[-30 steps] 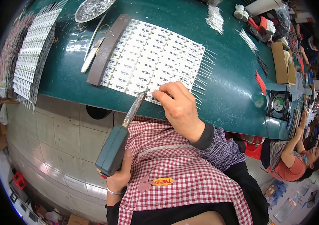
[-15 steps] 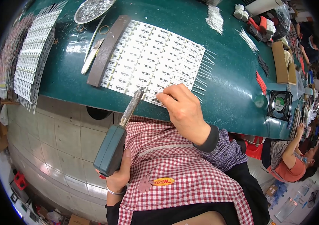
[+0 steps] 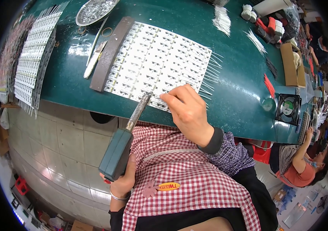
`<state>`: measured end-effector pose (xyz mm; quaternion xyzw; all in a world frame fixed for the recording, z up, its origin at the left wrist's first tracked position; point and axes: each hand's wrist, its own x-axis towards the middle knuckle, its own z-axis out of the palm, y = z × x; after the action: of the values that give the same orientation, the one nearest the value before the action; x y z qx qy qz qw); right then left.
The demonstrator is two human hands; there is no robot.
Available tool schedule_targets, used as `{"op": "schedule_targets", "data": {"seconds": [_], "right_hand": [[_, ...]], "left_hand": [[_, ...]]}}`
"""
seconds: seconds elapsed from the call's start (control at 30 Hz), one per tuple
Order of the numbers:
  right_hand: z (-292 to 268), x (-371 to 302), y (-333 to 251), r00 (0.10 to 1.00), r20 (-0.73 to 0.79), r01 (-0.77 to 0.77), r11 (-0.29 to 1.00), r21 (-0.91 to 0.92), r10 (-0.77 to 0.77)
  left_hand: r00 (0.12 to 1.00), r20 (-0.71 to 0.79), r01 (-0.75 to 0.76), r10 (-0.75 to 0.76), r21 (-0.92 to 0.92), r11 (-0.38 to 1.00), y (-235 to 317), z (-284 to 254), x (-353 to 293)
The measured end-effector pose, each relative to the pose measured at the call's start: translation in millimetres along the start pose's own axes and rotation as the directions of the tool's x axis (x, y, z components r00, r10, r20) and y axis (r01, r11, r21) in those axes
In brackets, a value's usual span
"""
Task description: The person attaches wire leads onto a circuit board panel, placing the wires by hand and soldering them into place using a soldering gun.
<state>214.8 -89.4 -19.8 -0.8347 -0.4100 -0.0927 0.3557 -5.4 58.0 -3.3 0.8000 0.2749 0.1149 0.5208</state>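
Note:
My left hand (image 3: 124, 181) is closed round the grip of a dark green soldering gun (image 3: 116, 154). Its worn metal tip points up to the near edge of a white circuit board panel (image 3: 144, 57) lying on the table. Close by the tip, my right hand (image 3: 189, 111) pinches thumb and forefinger together over the same near edge; what is between them is too small or hidden to make out. Thin white wires (image 3: 207, 85) lie across the panel's right part and stick out past its right edge. A brown flat bar (image 3: 112, 56) lies along the panel's left edge.
On the green table (image 3: 245, 88) are a metal dish (image 3: 94, 10) of silvery scraps, a tool with a pale wrapped handle (image 3: 90, 65), stacked wired panels (image 3: 37, 50) far left, bundles of white wires (image 3: 221, 21), red wires (image 3: 269, 85) and a small fan (image 3: 288, 109). Co-workers sit at the right.
The soldering gun has shifted very slightly right at the panel's near edge. My right hand keeps its pinch in nearly the same place.

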Motion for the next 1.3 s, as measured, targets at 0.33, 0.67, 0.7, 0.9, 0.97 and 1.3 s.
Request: {"op": "schedule_targets", "data": {"seconds": [0.33, 0.67, 0.7, 0.9, 0.97, 1.3], "right_hand": [[0, 1, 0, 1.000, 0.021, -0.017, 1.000, -0.011, 0.017], [-1, 2, 0, 0.999, 0.029, -0.046, 0.999, 0.013, 0.046], [-1, 2, 0, 0.999, 0.029, -0.046, 0.999, 0.013, 0.046], [0, 2, 0, 0.998, 0.026, -0.057, 0.998, 0.023, 0.056], [-1, 2, 1, 0.998, 0.036, -0.051, 0.998, 0.025, 0.050], [1, 3, 1, 0.999, 0.021, -0.038, 0.999, 0.021, 0.038]], "left_hand": [[1.000, -0.005, -0.003, 0.003, 0.006, 1.000, 3, 3, 4], [1.000, 0.007, 0.014, -0.015, 0.015, 1.000, 4, 2, 4], [1.000, 0.015, 0.022, -0.022, 0.019, 1.000, 4, 1, 4], [1.000, 0.003, 0.018, -0.018, 0.028, 0.999, 3, 3, 3], [1.000, 0.003, -0.015, 0.015, 0.031, 0.999, 3, 3, 5], [0.995, -0.060, 0.074, -0.074, 0.008, 0.997, 7, 6, 1]]}}
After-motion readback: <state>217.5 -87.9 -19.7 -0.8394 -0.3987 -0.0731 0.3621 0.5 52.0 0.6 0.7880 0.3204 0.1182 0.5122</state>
